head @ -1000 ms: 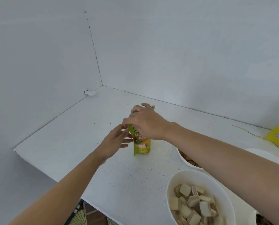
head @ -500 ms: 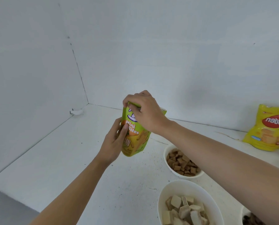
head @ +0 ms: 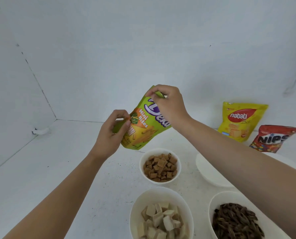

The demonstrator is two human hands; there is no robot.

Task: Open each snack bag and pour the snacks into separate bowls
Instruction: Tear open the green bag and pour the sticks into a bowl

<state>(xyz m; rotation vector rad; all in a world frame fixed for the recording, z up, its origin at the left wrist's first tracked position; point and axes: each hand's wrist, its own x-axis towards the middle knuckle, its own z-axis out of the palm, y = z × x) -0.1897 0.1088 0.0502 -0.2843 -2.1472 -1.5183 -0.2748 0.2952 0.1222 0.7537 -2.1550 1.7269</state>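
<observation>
Now, step: opening the green bag (head: pixel 143 128); seal looks unbroken.
Bag: tilted, lifted above the worktop's (head: pixel 57 169) middle, toward the back edge.
Left hand (head: pixel 111 135): you pinch its left side.
Right hand (head: pixel 168 107): you pinch its top corner.
Next: pull apart to tear, then pour into the empty bowl (head: pixel 211 173) by the right edge.

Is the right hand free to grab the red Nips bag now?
Probably not yet: the right hand is pinching the top of the green Mini Bites bag, which the left hand also holds. Nothing blocks the way to the Nips bag.
</observation>
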